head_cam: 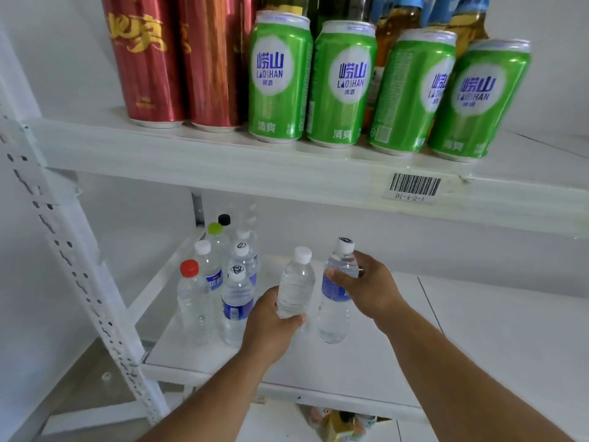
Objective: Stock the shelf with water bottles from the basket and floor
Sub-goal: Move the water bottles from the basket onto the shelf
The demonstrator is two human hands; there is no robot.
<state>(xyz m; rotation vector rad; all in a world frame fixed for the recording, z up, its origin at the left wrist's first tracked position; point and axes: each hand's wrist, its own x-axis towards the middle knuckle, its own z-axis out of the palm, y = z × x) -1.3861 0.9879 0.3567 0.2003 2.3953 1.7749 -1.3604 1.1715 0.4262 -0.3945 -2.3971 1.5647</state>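
Over lower shelf point(366, 371), hands hold two bottles upright, caps up

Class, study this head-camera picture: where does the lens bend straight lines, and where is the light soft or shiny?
Head view: wide-angle lens bows the upper shelf edge and slants the perforated upright; the green cans lean outward. Light is soft and even, shadows faint; sheen streaks the red cans. The bottles in the left hand and right hand look slightly soft.
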